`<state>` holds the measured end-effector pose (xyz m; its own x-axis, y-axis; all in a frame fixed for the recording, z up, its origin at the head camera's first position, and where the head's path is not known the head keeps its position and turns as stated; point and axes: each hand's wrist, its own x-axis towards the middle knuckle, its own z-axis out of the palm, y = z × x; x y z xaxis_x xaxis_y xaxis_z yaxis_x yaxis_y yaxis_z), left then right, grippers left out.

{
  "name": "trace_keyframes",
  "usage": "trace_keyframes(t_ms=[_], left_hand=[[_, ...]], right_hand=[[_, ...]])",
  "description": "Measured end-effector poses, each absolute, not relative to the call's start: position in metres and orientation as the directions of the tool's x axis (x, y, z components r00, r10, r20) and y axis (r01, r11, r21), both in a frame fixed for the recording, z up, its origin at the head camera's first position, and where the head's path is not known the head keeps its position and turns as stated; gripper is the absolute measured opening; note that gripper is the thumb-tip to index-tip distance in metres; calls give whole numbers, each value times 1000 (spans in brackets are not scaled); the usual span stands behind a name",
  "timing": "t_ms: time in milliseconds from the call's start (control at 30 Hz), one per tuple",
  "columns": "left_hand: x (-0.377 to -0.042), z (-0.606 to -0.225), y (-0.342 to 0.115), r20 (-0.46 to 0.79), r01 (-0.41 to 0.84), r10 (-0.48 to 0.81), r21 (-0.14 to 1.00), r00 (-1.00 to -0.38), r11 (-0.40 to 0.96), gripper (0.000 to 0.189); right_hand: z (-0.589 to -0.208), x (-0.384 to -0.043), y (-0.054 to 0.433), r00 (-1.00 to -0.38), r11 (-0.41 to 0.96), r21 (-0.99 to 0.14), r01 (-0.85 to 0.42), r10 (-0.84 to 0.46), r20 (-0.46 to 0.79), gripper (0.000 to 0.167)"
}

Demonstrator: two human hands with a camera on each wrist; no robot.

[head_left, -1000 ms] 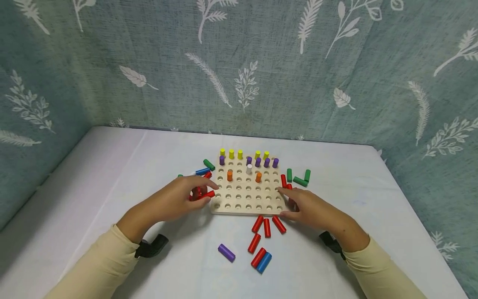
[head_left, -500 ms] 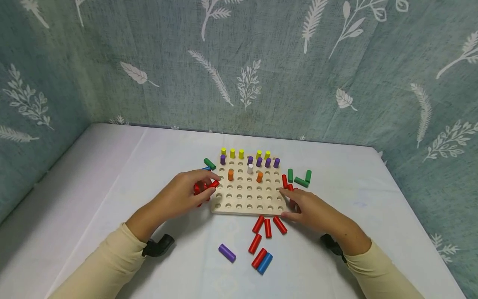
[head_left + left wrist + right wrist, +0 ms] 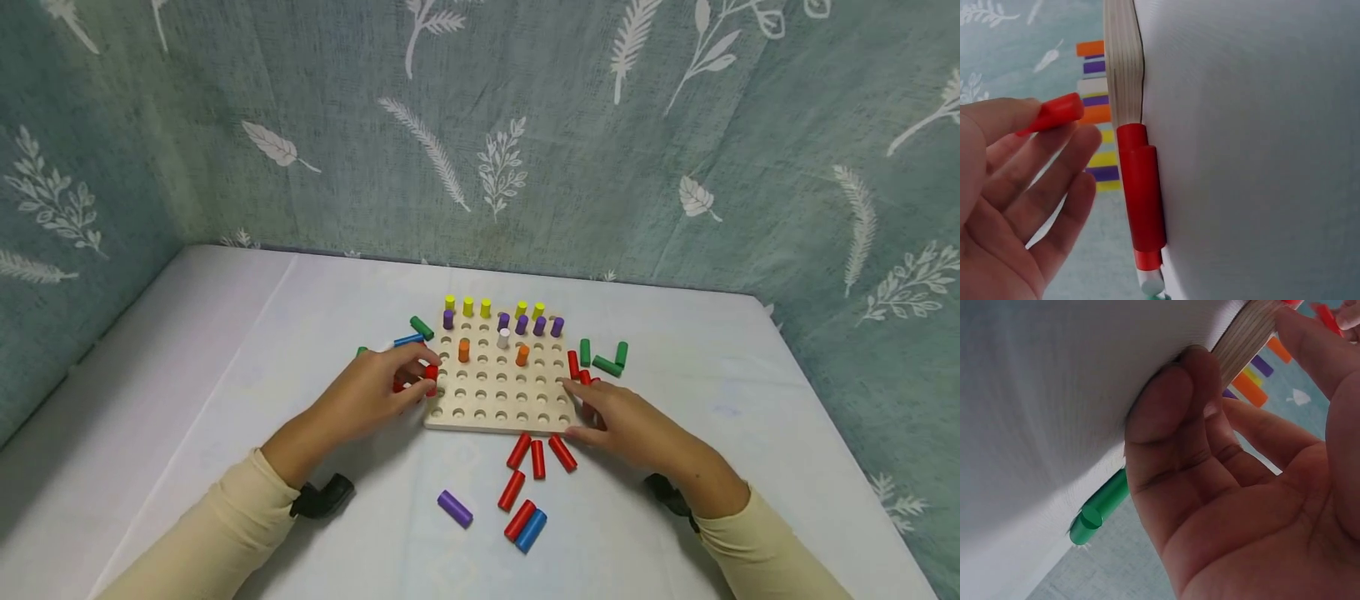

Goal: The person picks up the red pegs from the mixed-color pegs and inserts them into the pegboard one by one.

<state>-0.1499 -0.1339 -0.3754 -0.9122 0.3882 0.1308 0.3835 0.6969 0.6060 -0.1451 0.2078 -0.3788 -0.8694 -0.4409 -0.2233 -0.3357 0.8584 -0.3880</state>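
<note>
In the head view a wooden pegboard [image 3: 491, 403] lies mid-table. Yellow pegs [image 3: 486, 308] stand along its far row, with purple pegs [image 3: 522, 325] just in front. Nearer stand a white peg [image 3: 504, 338] and two orange pegs [image 3: 464, 351]. At the board's left edge my left hand [image 3: 360, 392] pinches a red peg [image 3: 1060, 111] between thumb and fingers, the peg nearly upright. My right hand [image 3: 633, 421] holds the board's near right corner, index finger on the right edge and thumb by the front edge, its other fingers curled beside the board.
Several loose red pegs [image 3: 537, 460] lie in front of the board, with a blue peg [image 3: 531, 531] and a purple peg [image 3: 455, 508]. Green pegs [image 3: 607, 365] lie right of it. More red pegs [image 3: 1143, 197] lie along the left side, partly hidden by the left hand.
My left hand has shifted slightly right along the board's left edge, and the red peg in it has turned from slanting to nearly upright. The right hand has stayed at the corner.
</note>
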Motion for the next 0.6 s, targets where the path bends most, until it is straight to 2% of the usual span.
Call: trace_keyframes(t_ms=[400,600], left_hand=[[-149,-379,-129,76,331,377,655,-923,679,23],[-149,-380,-129,49,303,358,645,-933,702,24]], right_hand=[[-378,-142,211,-870,851,-397,-343,-447,-206,69],[-379,-143,208,-872,857,-391,-336,-440,-215,71]])
